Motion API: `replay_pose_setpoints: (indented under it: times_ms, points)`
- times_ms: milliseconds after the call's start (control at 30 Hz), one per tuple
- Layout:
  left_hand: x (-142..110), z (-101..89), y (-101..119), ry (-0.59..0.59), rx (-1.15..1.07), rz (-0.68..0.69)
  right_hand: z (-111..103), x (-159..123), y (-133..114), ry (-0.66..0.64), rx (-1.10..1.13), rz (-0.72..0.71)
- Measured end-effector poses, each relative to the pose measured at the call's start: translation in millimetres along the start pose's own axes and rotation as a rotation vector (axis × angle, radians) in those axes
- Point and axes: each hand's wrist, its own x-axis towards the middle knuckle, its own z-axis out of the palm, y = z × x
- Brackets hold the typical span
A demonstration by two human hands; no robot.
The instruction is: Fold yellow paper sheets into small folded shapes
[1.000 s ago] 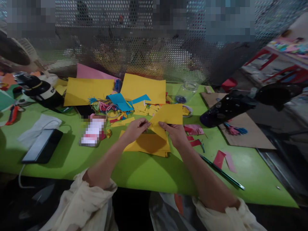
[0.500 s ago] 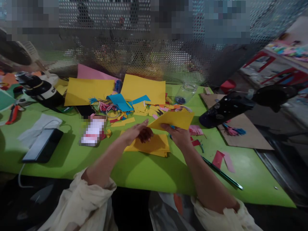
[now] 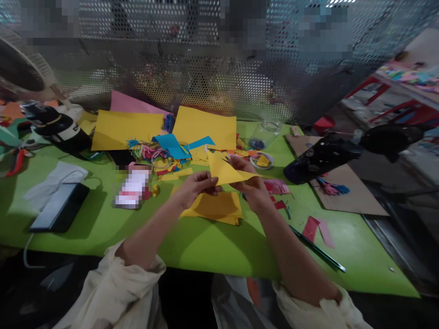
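Observation:
A yellow sheet of paper or craft foam [image 3: 224, 170] is held up over the table, bent between my two hands. My left hand [image 3: 197, 186] pinches its near left corner between thumb and fingers. At the other side, my right hand [image 3: 253, 188] grips the sheet, thumb and fingers on opposite faces. Below both hands lies a small stack of yellow sheets [image 3: 214, 208]. Behind them spread many yellow scraps [image 3: 200, 155] and two blue strips [image 3: 171, 145].
Large yellow sheets [image 3: 206, 128] lean at the back beside a glass jar [image 3: 266, 132]. A dark bottle [image 3: 322, 155] lies on cardboard [image 3: 360, 192] at right, near a green pen [image 3: 322, 251]. At left are a phone [image 3: 133, 187], a power bank-like box [image 3: 60, 208] and a black bottle [image 3: 56, 128].
My left hand has gone from beside the sheet to gripping its corner. The sheet has turned and bent, and my right fingers now show above its far edge.

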Motion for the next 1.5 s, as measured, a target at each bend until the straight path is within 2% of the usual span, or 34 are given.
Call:
replay_pose_setpoints:
  times_ms: [133, 233, 300, 367, 500, 600, 733, 933, 1033, 1133, 1200, 1300, 1400, 1500]
  points:
    - [7.1, -2.2, -4.7, 0.154, 0.116, 0.168, 8.1, -1.8, 3.1, -0.053, 0.196, 0.2]
    - [10.1, -5.0, -10.7, 0.179, 0.241, 0.24, 12.5, -3.3, 2.7, 0.04, 0.252, 0.2]
    - [10.6, -6.2, -14.0, 0.169, 0.353, 0.252, 14.8, -3.7, 3.2, 0.135, 0.245, 0.182]
    - [10.2, -5.6, -15.4, 0.146, 0.405, 0.243, 17.2, -4.1, 4.4, 0.178, 0.238, 0.178]
    - [8.1, -0.3, -12.5, 0.134, 0.296, 0.213, 21.2, -4.8, 6.8, 0.155, 0.263, 0.171]
    - [7.2, 2.2, -8.5, 0.197, 0.274, 0.2, 19.3, -3.5, 8.5, 0.166, 0.234, 0.175]
    - [8.8, 1.6, -6.4, 0.297, 0.276, 0.21, 12.5, 0.5, 13.5, 0.22, 0.192, 0.177]
    - [10.4, -2.8, -7.7, 0.322, 0.258, 0.242, 2.1, 4.8, 12.5, 0.333, 0.093, 0.096]
    - [10.5, -8.9, -7.3, 0.352, 0.276, 0.29, -17.6, 0.0, -1.3, 0.424, 0.013, -0.01]
    - [11.4, -14.0, -6.5, 0.378, 0.291, 0.313, -45.7, -14.9, -16.2, 0.465, -0.147, -0.032]
    - [11.6, -15.0, -5.9, 0.389, 0.29, 0.318, -62.2, -28.0, -20.6, 0.407, -0.3, 0.011]
    - [11.1, -14.5, -4.7, 0.386, 0.258, 0.334, -74.4, -43.1, -17.0, 0.236, -0.534, 0.088]
    - [11.4, -15.4, -3.9, 0.387, 0.209, 0.339, -68.3, -43.6, -8.7, 0.119, -0.74, 0.106]
    - [12.6, -18.6, -4.0, 0.392, 0.163, 0.331, -51.1, -27.1, -1.8, 0.039, -0.996, 0.1]
